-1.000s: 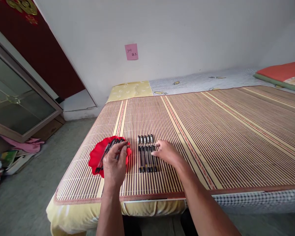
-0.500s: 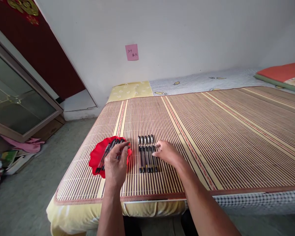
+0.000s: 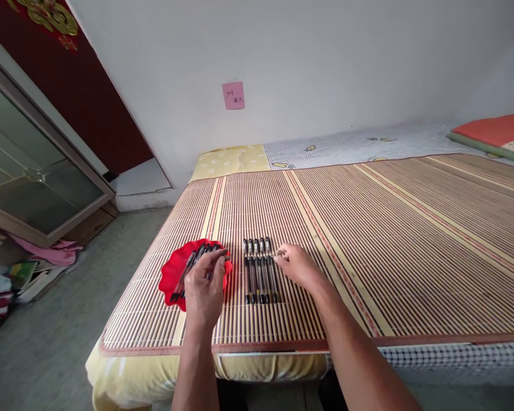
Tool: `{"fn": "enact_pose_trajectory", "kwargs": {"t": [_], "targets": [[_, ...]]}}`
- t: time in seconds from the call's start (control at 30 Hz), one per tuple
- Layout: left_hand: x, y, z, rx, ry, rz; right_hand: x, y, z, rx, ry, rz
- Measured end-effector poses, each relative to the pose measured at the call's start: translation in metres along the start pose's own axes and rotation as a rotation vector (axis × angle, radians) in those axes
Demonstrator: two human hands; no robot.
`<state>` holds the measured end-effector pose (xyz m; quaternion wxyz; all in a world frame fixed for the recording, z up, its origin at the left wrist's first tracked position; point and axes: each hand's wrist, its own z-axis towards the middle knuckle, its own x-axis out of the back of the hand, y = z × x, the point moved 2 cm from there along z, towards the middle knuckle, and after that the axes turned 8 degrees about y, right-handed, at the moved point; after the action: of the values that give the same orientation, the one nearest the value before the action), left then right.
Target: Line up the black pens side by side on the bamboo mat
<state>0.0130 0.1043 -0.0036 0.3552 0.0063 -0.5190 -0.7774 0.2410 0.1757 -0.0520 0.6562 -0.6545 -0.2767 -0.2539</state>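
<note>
My left hand [image 3: 204,282] hovers over the right side of a red scalloped plate [image 3: 169,273], thumb and forefinger apart, with nothing visible between them. Several black-capped clear pens [image 3: 189,264] lie slanted in that plate, partly hidden by the hand. To the right of the plate, more pens [image 3: 261,279] lie side by side on the striped mat, their black tops level and pointing at the wall. My right hand [image 3: 298,265] is just right of the last pen in this row, near its upper half. Its fingers are slightly parted and hold nothing I can see.
The bamboo mat [image 3: 346,228] covers a bed whose yellow sheet [image 3: 154,371] hangs over the front edge. Folded bedding [image 3: 497,134] lies at the far right. A pink note [image 3: 233,95] is on the wall. A glass-panelled door [image 3: 34,165] stands left, above cluttered floor.
My right hand has drawn slightly away to the right from the last pen, which now lies straighter in line with the others. My left hand stays over the plate. The view has shifted slightly.
</note>
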Motion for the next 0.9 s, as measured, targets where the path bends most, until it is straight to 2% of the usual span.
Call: {"fn": "enact_pose_trajectory", "kwargs": {"t": [0.07, 0.1, 0.2, 0.27, 0.33, 0.4, 0.47, 0.53, 0.6, 0.67, 0.7, 0.73, 0.8, 0.9], "targets": [[-0.002, 0.006, -0.002, 0.008, -0.043, 0.000, 0.003, 0.002, 0.004, 0.062, 0.108, 0.053], [-0.004, 0.010, -0.005, 0.010, -0.102, -0.009, 0.005, 0.002, 0.005, 0.083, 0.156, 0.107], [-0.017, 0.024, -0.017, 0.009, -0.387, -0.061, 0.010, 0.003, 0.007, 0.077, 0.216, 0.317], [-0.027, 0.032, -0.026, 0.004, -0.528, -0.058, 0.013, 0.003, 0.006, 0.076, 0.250, 0.392], [-0.034, 0.037, -0.032, -0.005, -0.599, -0.027, 0.015, 0.003, 0.006, 0.092, 0.286, 0.417], [-0.035, 0.038, -0.034, -0.010, -0.619, -0.005, 0.017, 0.004, 0.006, 0.108, 0.306, 0.432], [-0.030, 0.035, -0.030, 0.000, -0.600, -0.009, 0.018, 0.006, 0.006, 0.107, 0.314, 0.439], [-0.017, 0.023, -0.020, 0.009, -0.497, 0.014, 0.021, 0.006, 0.004, 0.089, 0.303, 0.422], [0.005, 0.004, -0.008, 0.031, -0.264, 0.157, 0.024, 0.005, 0.003, 0.066, 0.289, 0.406], [0.030, -0.018, 0.002, 0.103, 0.037, 0.438, 0.028, 0.004, 0.001, 0.050, 0.289, 0.405], [0.040, -0.029, 0.005, 0.139, 0.114, 0.569, 0.029, 0.004, 0.001, 0.044, 0.299, 0.410], [0.047, -0.038, 0.007, 0.161, 0.141, 0.670, 0.030, 0.004, 0.001, 0.039, 0.307, 0.414], [0.055, -0.051, 0.009, 0.209, 0.105, 0.789, 0.031, 0.005, 0.001, 0.033, 0.317, 0.428], [0.054, -0.057, 0.008, 0.252, 0.045, 0.834, 0.032, 0.007, 0.002, 0.037, 0.320, 0.472]]}}
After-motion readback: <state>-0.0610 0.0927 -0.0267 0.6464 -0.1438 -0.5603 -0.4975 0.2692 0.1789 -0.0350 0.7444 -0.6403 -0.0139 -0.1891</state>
